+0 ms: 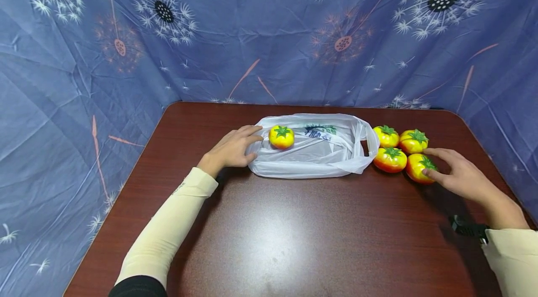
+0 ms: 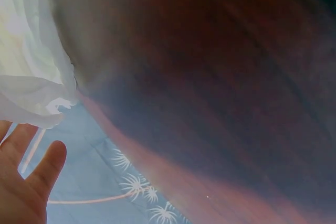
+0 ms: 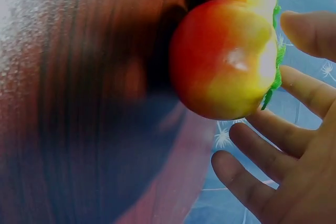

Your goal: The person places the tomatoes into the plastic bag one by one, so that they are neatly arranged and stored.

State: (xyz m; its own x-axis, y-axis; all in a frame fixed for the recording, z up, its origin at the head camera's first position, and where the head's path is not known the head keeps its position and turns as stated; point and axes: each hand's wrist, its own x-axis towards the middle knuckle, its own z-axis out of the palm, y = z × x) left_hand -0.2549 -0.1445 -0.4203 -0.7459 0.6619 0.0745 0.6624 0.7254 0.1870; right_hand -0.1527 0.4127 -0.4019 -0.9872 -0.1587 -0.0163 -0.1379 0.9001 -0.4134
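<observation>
A white plastic bag [image 1: 311,168] lies flat on the table with its handle loop toward the right. One red-yellow toy tomato [image 1: 281,137] with a green leafy top sits on the bag's left part. My left hand [image 1: 235,147] is at the bag's left end, fingers extended along its edge; the left wrist view shows the thumb apart from the other fingers. On the right, several similar tomatoes [image 1: 390,160] are bunched beside the handle. My right hand [image 1: 464,175] reaches over the nearest right tomato [image 3: 226,59], its fingers spread around the leafy side without gripping.
The dark brown table [image 1: 269,231] extends in front of the bag, with a bright glare spot on it. A blue curtain [image 1: 235,31] with dandelion prints hangs behind and along both sides. A black strap [image 1: 468,228] is at my right wrist.
</observation>
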